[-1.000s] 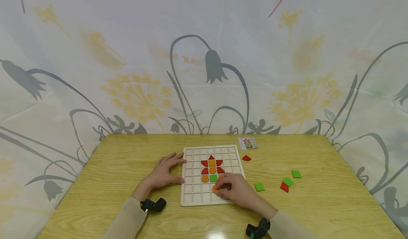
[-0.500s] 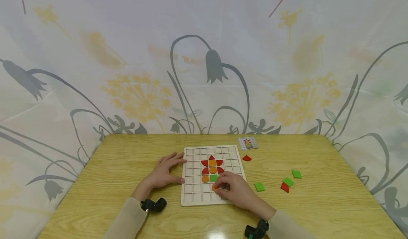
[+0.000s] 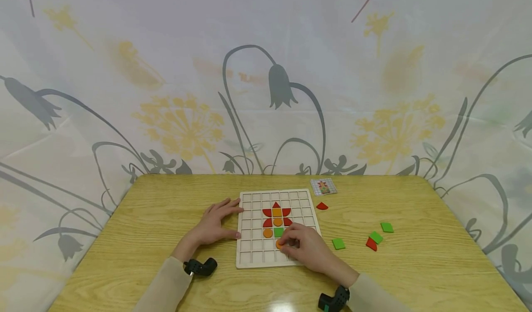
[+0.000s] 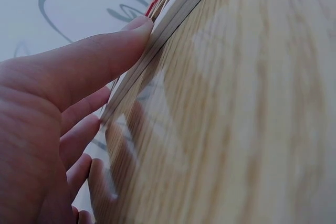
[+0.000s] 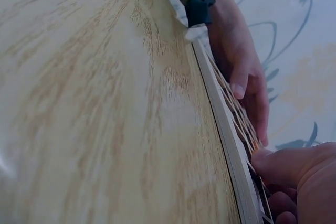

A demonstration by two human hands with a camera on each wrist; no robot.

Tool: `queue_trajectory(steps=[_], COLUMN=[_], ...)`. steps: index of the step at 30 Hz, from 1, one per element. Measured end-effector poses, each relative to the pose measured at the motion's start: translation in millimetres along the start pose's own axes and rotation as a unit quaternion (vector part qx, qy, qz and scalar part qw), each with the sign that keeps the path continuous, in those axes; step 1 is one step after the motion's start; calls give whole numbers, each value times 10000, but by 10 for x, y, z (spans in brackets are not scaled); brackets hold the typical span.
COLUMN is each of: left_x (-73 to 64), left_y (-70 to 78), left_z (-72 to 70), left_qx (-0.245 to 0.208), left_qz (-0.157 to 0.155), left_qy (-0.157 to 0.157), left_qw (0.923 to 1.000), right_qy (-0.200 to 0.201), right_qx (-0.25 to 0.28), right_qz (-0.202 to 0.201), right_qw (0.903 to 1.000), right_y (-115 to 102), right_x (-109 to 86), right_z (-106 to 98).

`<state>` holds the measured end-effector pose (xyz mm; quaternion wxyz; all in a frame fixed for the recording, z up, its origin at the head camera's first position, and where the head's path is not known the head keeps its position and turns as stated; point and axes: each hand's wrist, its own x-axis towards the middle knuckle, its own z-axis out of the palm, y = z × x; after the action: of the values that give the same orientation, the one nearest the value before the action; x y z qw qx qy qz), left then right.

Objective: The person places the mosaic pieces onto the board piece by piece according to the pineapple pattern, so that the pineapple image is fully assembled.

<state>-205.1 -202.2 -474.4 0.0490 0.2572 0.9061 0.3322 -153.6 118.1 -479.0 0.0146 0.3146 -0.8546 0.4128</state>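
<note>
A pale wooden grid board (image 3: pixel 246 246) lies on the table. My right hand (image 3: pixel 307 248) pinches a round orange tile (image 3: pixel 278 244) between thumb and fingers, over a cell just below a green square tile (image 3: pixel 279 232). That hand covers the board's lower right cells. My left hand (image 3: pixel 215 222) rests at the board's left edge; its thumb (image 4: pixel 123 45) touches the rim in the left wrist view, fingers spread. Further up the board, red curved pieces (image 3: pixel 267 213) flank an orange square (image 3: pixel 277 212) and a round orange piece (image 3: pixel 277 222), with another orange disc (image 3: pixel 268 233) at left.
On the right side of the table (image 3: pixel 424 266) lie a loose green square (image 3: pixel 338 243), a second green square (image 3: pixel 376 237) touching a red piece (image 3: pixel 371 244), and a third green square (image 3: pixel 387 227). A red quarter piece (image 3: pixel 322 206) sits below a small pattern card (image 3: pixel 323 187).
The right hand has shifted the round orange tile slightly up and left on the board. An orange piece glimpsed at its fingers a second ago is now hidden. The left hand stays put.
</note>
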Motion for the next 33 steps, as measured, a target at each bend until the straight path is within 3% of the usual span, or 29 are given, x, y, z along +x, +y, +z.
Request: queue_trajectory(steps=[24,33], left_x=[-8,-7], left_y=[10,8], left_z=[-6,-12], left_qx=[57,55], left_qz=[8,-15], left_qy=[-29,-27], left_qw=[10000,10000], right_qy=[-134,-2], right_qx=[-134,37], right_qz=[333,88], right_qw=[9993,10000], right_y=[-2,-3], right_x=[8,46], right_z=[21,-56])
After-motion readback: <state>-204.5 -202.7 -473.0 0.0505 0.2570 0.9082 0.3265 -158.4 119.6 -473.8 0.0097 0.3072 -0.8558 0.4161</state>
